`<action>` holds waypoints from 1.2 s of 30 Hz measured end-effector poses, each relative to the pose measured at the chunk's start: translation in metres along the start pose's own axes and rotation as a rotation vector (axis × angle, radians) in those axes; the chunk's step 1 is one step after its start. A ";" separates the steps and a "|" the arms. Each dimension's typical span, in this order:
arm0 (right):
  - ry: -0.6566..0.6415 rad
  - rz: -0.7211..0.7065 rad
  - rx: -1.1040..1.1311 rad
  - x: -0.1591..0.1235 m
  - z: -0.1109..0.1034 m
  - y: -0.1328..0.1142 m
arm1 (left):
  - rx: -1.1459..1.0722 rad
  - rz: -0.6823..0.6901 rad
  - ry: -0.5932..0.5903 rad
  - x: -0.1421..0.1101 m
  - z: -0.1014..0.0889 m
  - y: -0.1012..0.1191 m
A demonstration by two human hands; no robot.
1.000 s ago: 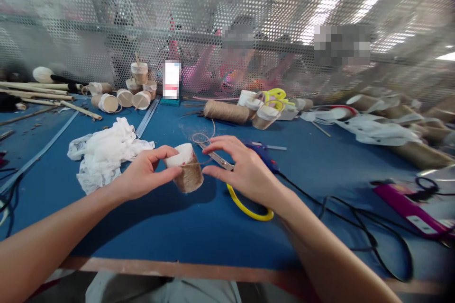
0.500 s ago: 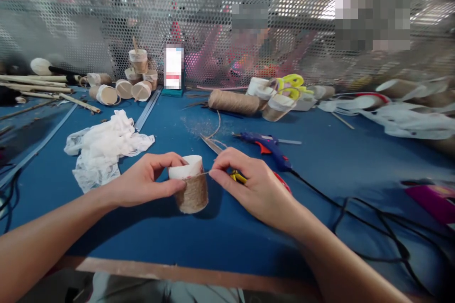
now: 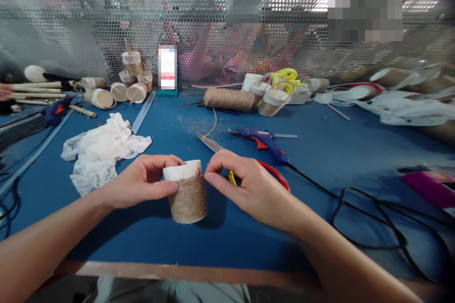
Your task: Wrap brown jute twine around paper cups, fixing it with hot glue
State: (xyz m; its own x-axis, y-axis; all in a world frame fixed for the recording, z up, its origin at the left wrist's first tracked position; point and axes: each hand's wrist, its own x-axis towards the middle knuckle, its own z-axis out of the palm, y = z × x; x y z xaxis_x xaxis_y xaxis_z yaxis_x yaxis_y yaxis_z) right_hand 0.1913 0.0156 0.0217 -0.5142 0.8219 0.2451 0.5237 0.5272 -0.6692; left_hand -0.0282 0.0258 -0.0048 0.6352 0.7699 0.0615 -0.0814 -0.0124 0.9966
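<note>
A white paper cup (image 3: 187, 201) with brown twine wound round its body sits tilted in my left hand (image 3: 149, 177). The thumb presses the outside while the fingers reach over the bare white rim. My right hand (image 3: 231, 170) pinches twine close against the right side of the cup, at the top of the winding. A strand of twine (image 3: 214, 123) runs behind that hand across the table. Partly under the same hand lie scissors (image 3: 210, 142), their blades pointing away and their red and yellow handles half hidden. Beyond them rests a blue glue gun (image 3: 268, 144).
Crumpled white cloth (image 3: 103, 149) lies on the left. Behind stand a twine spool (image 3: 229, 98), several covered cups (image 3: 137, 92) and a phone (image 3: 167, 68). A black cable (image 3: 341, 194) loops at right. Another person's hand (image 3: 4, 90) shows at the left edge beside a second glue gun (image 3: 59, 110).
My right hand has moved from above the scissors to the cup's side, and its fingers have closed on the twine. The cup is lower and more upright. A second glue gun has appeared at left.
</note>
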 end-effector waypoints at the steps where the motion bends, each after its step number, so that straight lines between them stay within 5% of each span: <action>1: 0.001 -0.004 0.002 0.000 -0.001 0.000 | -0.007 -0.003 0.000 0.000 0.000 0.000; 11: 0.020 -0.109 0.016 -0.005 -0.006 -0.005 | 0.035 -0.035 0.006 0.001 0.000 0.000; 21: -0.030 0.012 0.001 -0.002 -0.002 -0.002 | 0.058 0.024 -0.030 0.001 0.000 0.002; 36: -0.080 -0.006 0.071 -0.003 -0.004 -0.002 | 0.011 0.000 -0.044 0.000 -0.001 0.002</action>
State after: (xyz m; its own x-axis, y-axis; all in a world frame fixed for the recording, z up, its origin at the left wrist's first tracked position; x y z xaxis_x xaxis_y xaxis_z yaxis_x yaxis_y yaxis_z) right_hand 0.1947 0.0125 0.0252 -0.5716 0.7972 0.1942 0.4727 0.5134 -0.7162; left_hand -0.0290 0.0258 -0.0032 0.6680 0.7414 0.0637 -0.0731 -0.0198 0.9971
